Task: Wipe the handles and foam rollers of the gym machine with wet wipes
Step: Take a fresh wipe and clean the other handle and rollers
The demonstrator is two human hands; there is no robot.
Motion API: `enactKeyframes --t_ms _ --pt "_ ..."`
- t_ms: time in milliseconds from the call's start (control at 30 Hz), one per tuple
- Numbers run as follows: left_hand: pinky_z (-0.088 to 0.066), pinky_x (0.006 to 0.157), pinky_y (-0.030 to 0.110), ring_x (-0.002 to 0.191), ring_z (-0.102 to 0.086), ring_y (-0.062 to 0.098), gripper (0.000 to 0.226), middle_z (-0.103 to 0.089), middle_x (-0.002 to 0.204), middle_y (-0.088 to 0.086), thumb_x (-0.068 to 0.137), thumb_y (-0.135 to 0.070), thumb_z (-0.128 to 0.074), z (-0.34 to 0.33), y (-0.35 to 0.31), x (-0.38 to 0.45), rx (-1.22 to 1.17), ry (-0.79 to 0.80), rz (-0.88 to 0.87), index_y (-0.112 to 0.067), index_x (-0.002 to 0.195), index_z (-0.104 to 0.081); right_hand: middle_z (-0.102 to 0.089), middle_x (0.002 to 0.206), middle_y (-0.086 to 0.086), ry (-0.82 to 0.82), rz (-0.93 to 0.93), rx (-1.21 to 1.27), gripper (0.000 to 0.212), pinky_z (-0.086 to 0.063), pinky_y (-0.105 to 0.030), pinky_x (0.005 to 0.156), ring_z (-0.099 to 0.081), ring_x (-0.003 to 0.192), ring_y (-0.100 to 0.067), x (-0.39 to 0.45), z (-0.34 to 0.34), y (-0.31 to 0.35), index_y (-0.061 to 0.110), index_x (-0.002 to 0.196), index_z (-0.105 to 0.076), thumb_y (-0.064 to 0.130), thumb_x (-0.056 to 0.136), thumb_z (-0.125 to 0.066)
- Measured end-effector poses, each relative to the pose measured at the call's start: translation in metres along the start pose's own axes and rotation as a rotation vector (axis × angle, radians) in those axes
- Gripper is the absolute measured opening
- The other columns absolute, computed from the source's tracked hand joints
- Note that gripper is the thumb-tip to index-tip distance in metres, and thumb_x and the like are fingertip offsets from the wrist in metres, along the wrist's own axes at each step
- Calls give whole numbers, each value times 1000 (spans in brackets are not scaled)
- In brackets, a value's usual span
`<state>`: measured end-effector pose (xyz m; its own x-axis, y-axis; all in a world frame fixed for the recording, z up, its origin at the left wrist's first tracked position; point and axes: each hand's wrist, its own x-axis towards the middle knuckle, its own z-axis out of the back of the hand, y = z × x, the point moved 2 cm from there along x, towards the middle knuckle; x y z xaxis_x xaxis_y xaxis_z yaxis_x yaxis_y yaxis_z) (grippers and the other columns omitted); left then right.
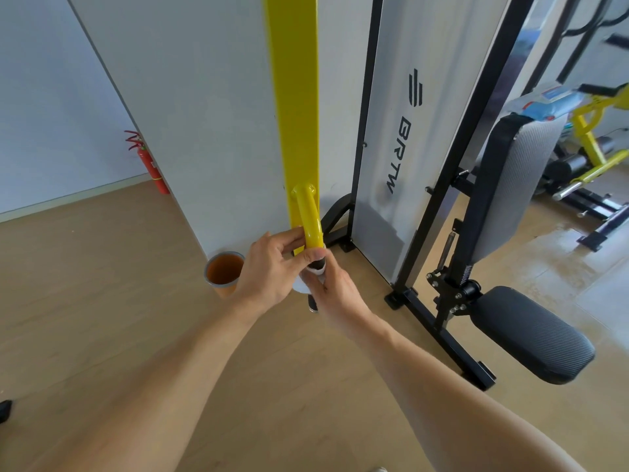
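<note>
Head view, both hands (272, 267) wiping handle (311, 226)

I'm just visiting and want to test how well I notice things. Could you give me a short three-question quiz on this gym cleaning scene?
1. True or false: both hands are at the lower end of the yellow handle.
2. What lies on top of the backrest?
A. a towel
B. a pack of wet wipes
C. a water bottle
3. What red object stands on the floor by the far wall?

Key
1. True: the left hand and right hand meet there around a white wipe.
2. B, the pack of wet wipes.
3. A fire extinguisher.
</note>
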<state>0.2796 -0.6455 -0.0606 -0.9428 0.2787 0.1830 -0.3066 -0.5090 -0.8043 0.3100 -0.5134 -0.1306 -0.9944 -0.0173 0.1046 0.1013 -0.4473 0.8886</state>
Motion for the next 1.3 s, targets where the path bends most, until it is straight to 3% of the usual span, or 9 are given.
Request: enactKeyframes --t_ms 100,300,400,500,600,767,900,1033,1300 --pt "-36 72 -5 87 -53 -29 31 -71 98 -22 87 -46 -71 -1 -4 -2 34 -10 -5 -29 112 -76 -59 88 15 70 -67 -54 25 -43 -24 68 -59 73 4 -6 -8 -22 29 118 -45 46 101 -53" --pt "-44 85 12 106 -59 3 34 -74 116 -15 84 -51 -72 -2 -7 -5 77 -65 6 -35 115 -75 -59 74 15 -29 -20 2 18 -36 -11 52 -58 59 7 -1 5 2 25 113 -47 39 103 -51" --pt "-45 77 3 113 -60 5 35 -70 126 -9 83 -50 -73 -3 -7 -8 63 -96 -13 -32 112 -78 -61 82 12 -16 -40 -74 25 -41 -18 59 -60 70 -3 -1 1 -6 27 116 -48 46 101 -51" --pt "-57 84 27 102 -69 10 48 -78 106 -8 78 -65 -64 -4 -3 -11 75 -125 -32 -30 106 -80 -65 100 7 62 -105 -142 33 -55 -37 75 -62 85 -13 -5 -6 -18 31 119 -47 56 98 -50" --pt "-57 85 41 101 -69 11 58 -78 102 -11 75 -77 -58 -1 2 -9 125 -142 -40 -33 107 -79 -68 98 11 28 -57 -92 31 -54 -37 71 -64 80 -11 -5 -1 -8 32 117 -46 56 98 -47" --pt "-54 81 40 100 -62 10 52 -76 102 -10 82 -72 -55 1 5 -12 296 -131 -120 -35 112 -76 -60 82 9 -14 0 -175 24 -43 -32 67 -58 78 -15 -2 1 0 22 109 -47 45 102 -46" --pt "-41 104 37 118 -62 18 48 -76 111 -8 88 -61 -55 0 15 -19 506 -179 -249 -29 118 -75 -57 88 13 21 -59 -237 20 -40 -31 70 -54 84 -14 -8 -5 -13 27 103 -43 47 102 -48" --pt "-36 111 46 128 -58 20 38 -75 118 -7 90 -52 -63 2 11 -19 570 -177 -285 -27 117 -76 -62 92 9 -90 13 -202 22 -42 -30 68 -60 85 -14 -8 -2 -2 25 112 -48 44 102 -46" --pt "-34 114 40 128 -58 12 57 -75 117 -8 87 -74 -42 3 12 -10 472 -92 -175 -37 116 -75 -55 83 9 -46 -70 -228 22 -36 -28 65 -54 79 -14 -15 -11 -19 28 97 -38 47 103 -45"
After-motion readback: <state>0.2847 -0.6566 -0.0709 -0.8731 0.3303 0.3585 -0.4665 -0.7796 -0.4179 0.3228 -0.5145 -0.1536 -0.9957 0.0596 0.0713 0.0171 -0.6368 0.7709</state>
